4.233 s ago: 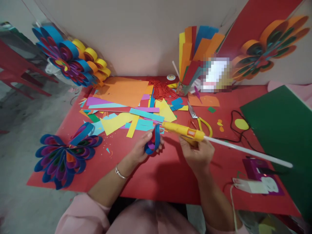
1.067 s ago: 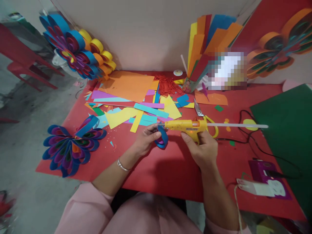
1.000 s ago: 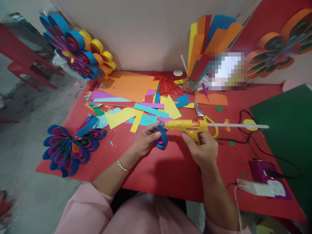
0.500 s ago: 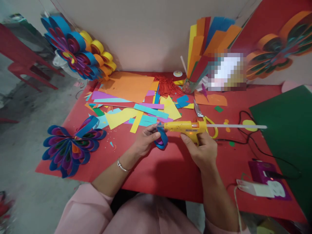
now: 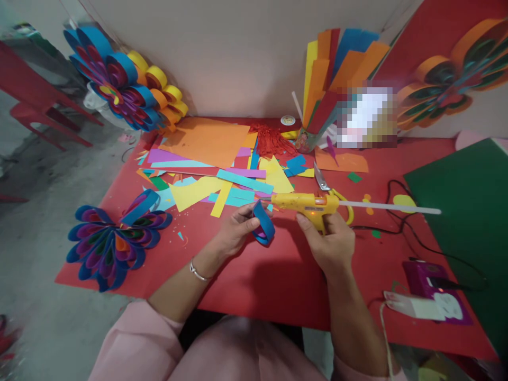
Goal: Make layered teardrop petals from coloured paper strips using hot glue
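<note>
Pinched in my left hand (image 5: 238, 228) is a blue paper loop (image 5: 266, 225) with a purple strip inside it. My right hand (image 5: 329, 241) is wrapped round the handle of a yellow hot glue gun (image 5: 301, 203), whose orange light glows. A long white glue stick (image 5: 391, 207) sticks out of its back. The gun's nozzle points left, close to the top end of the paper loop; whether they touch I cannot tell. On the left of the table lies a part-round flower of blue, purple and green paper loops (image 5: 115, 241).
Coloured paper strips and an orange sheet (image 5: 210, 138) cover the back of the red table (image 5: 238, 286). Scissors (image 5: 321, 177) lie behind the glue gun. A cup (image 5: 305, 140) holds paper strips. A black cord (image 5: 389, 231) runs to a purple power box (image 5: 423, 278) by a green board (image 5: 472, 211).
My right hand has drawn the glue gun slightly to the right, so its nozzle sits a little farther from the paper loop. The left hand keeps its hold on the loop.
</note>
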A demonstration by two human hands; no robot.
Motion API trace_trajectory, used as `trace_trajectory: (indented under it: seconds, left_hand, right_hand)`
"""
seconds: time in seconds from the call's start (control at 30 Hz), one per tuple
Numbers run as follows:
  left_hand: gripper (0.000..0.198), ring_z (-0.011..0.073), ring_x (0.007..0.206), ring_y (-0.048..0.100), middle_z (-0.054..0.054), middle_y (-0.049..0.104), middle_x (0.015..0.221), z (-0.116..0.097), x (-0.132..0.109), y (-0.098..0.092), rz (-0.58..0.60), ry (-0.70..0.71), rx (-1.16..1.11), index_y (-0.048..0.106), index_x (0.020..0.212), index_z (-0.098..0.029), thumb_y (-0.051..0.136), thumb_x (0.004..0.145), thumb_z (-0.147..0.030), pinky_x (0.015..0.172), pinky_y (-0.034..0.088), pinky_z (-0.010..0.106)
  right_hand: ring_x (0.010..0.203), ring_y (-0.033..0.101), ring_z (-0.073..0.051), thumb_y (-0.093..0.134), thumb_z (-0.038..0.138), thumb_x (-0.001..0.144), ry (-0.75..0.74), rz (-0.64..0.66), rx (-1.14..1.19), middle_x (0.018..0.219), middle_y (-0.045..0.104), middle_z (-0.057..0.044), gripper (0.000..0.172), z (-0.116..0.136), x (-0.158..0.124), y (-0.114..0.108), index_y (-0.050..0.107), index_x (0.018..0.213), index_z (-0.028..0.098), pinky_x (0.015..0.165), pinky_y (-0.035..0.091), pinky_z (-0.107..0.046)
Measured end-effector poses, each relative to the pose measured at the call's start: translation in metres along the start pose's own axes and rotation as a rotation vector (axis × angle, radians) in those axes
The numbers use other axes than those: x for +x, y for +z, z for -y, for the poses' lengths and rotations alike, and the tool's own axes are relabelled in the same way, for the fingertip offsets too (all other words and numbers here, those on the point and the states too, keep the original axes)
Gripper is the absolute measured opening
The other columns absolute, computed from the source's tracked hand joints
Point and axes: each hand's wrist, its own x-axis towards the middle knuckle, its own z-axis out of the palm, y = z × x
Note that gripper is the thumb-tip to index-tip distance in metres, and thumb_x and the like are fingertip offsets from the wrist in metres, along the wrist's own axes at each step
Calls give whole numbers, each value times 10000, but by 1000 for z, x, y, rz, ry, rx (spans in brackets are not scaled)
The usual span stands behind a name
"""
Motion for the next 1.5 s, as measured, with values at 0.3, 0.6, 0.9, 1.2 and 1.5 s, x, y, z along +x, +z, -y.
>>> trace_trajectory:
  seconds: [0.3,0.6,0.9,1.2,1.5]
  left_hand:
    - [489,213,854,768,104,822,1087,-13,5,1,62,-196,-259,798,1205,-179,895,883,-534,743,633,321]
    - [344,177,732,690,164,798,1021,-19,8,-3,40,-357,-349,777,1027,-108,699,1002,-442,540,463,236]
    - [329,223,772,757,157,803,910,-11,11,-16,68,-398,-309,796,1014,-103,722,960,-419,684,620,298]
    - [335,205,756,771,135,812,893,-5,11,-15,5,-405,-236,801,1027,-123,747,997,-453,727,651,304]
    - [257,197,707,770,135,805,854,-12,7,1,-107,-383,-230,772,985,-99,730,1004,-352,675,652,282]
  right_hand:
    - [647,671,-217,757,606,920,-34,-56,-56,786,767,-43,361,2,0,0,778,952,247,578,542,-334]
    - [584,600,-195,752,610,929,-59,-55,-103,718,709,-22,355,5,2,-1,755,956,256,556,529,-333]
    - [570,634,-204,817,708,848,-80,-22,-153,701,703,-25,470,4,2,3,731,845,245,546,511,-344]
    - [853,757,-311,808,596,905,-301,-113,-341,917,781,-111,389,-1,-1,2,784,1017,225,771,614,-425]
    - [867,755,-281,779,485,906,-388,-223,-454,950,760,-87,359,-11,1,4,756,1131,206,786,624,-389]
